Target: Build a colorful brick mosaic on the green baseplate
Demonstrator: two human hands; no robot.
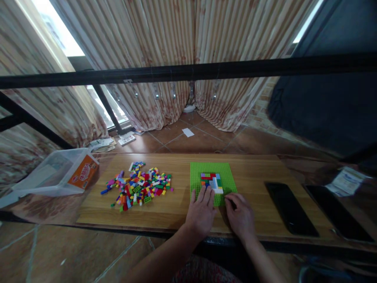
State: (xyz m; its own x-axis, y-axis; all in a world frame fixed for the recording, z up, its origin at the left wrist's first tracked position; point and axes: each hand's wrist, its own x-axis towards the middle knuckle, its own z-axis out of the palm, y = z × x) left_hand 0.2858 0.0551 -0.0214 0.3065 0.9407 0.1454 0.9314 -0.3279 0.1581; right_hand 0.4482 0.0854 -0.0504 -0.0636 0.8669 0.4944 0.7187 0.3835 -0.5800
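A green studded baseplate (226, 169) lies on the wooden board, with a patch of coloured building bricks (212, 181) joined near its middle. White bricks run along the right and lower side of that patch. My left hand (202, 210) rests over the plate's lower left part, fingers stretched out, fingertips touching the lower bricks and hiding some of them. By the plate's lower right edge is my right hand (240, 214), thumb and forefinger brought together; what lies between them, if anything, is hidden.
Loose coloured bricks (141, 184) are heaped on the left of the wooden board (179, 214). Past its left end stands a clear plastic bin (55, 177) with an orange label. A black phone (290, 208) and another dark flat device (338, 212) lie at the right. A black rail (188, 72) crosses behind.
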